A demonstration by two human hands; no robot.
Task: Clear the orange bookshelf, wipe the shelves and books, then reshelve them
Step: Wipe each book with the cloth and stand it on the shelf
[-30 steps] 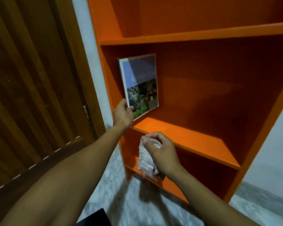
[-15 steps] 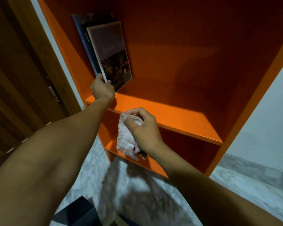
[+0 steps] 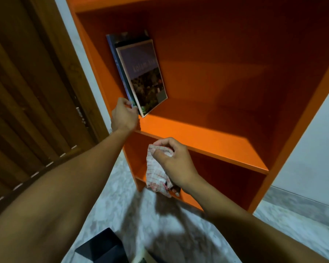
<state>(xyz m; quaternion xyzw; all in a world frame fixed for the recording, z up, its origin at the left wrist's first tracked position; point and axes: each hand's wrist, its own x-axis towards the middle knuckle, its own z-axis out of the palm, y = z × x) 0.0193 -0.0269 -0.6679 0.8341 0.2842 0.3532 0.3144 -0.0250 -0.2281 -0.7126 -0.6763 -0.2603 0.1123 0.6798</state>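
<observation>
**shelfwatcher:** ok so what's hard to read here? the top of the orange bookshelf (image 3: 201,137) runs out of the picture, and the lower compartment is mostly blocked by the right arm; the back of the middle compartment is deep in shadow. there's a dark boxy thing (image 3: 101,247) at the bottom edge, cut off, can't tell what it is.

**dustrag_22:** same; behind the front book (image 3: 142,76) there's a blue book (image 3: 118,59) plus something darker poking up above it, could be a third one, can't say. front cover has a purple band with pale lettering, too blurry to read, and a dark photo below it.

**shelfwatcher:** orientation tho? the books stand on the middle shelf at its left end, long axis up, tops tilted left against the side panel; covers face right, spines toward the person.

**dustrag_22:** yep; left hand (image 3: 124,116) is at their bottom front corner, fingers curled and pinching the blue book's lower edge, front book just beside it. right hand (image 3: 174,162) hangs in front of the shelf edge, lower down, thumb and fingers clamped on a white and red checked cloth (image 3: 157,171) that droops below the fist.

**shelfwatcher:** wooden door (image 3: 30,95) on the left, marbled floor (image 3: 133,211) underneath.
</observation>
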